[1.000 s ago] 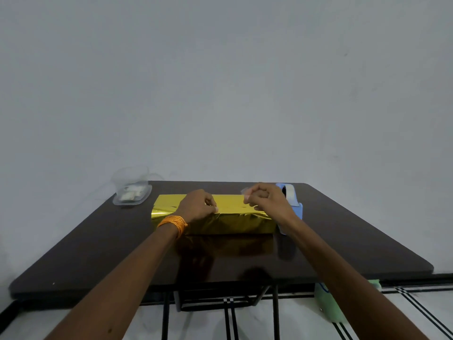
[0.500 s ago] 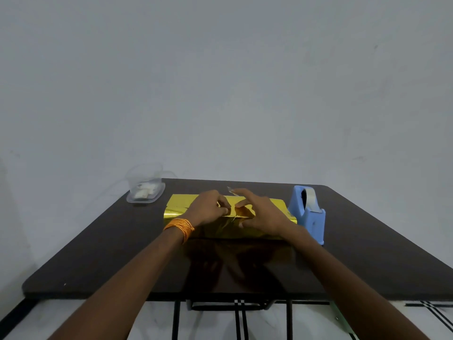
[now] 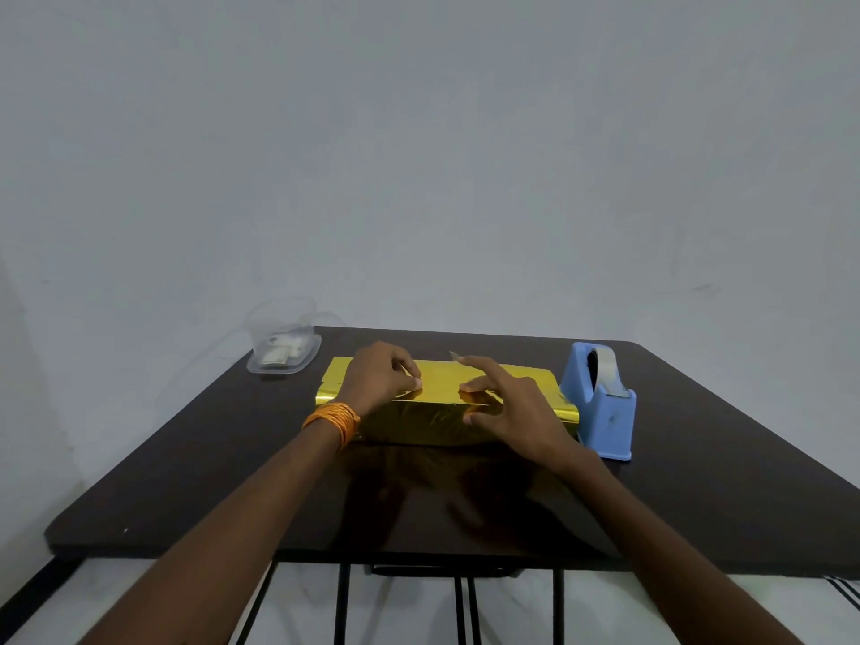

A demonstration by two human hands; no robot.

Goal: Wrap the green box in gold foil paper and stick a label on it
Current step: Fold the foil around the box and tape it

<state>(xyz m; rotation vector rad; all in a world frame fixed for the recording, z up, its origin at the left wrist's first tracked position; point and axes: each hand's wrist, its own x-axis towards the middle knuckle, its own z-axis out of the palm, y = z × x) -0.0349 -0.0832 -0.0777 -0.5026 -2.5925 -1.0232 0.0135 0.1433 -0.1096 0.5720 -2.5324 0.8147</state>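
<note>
Left hand (image 3: 379, 377) curled, right hand (image 3: 516, 407) spread, both press gold foil (image 3: 442, 383) on dark table (image 3: 698, 467).

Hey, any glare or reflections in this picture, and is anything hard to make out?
Head view: the glossy dark table mirrors the left hand, the right hand and the foil-wrapped box; the box's top shines bright while its front face is dim; the clear container nearly fades into the wall.

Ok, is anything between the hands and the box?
Nothing visible. The left hand presses on top of the box and the right hand touches it. The dispenser stands at the box's right end, not between.
</note>
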